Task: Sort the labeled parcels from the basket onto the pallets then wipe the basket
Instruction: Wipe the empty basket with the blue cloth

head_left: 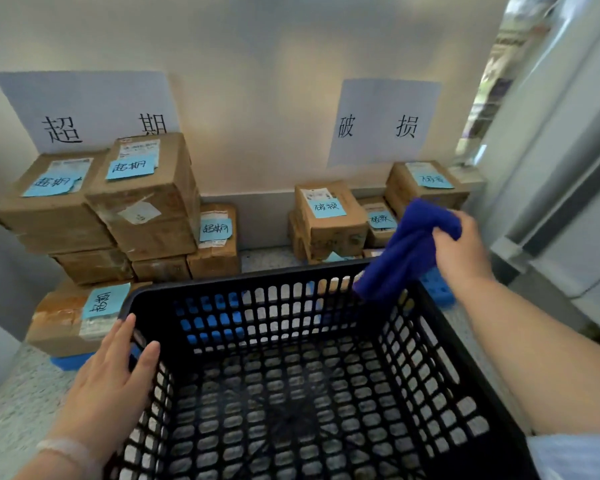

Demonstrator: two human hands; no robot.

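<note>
While the left hand (113,379) lies flat on the basket (243,278) rim, the right hand (465,249) grips a blue cloth (404,254) above its far corner.
Left wall sign (84,105) reads 超期, right wall sign (381,121) 破损; parcels (153,209) beneath carry blue notes (130,167).

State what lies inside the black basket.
No parcels show inside the black basket, only its bare lattice floor. The blue cloth, gripped by the right hand, hangs over its far rim. Its near end is out of frame.
</note>
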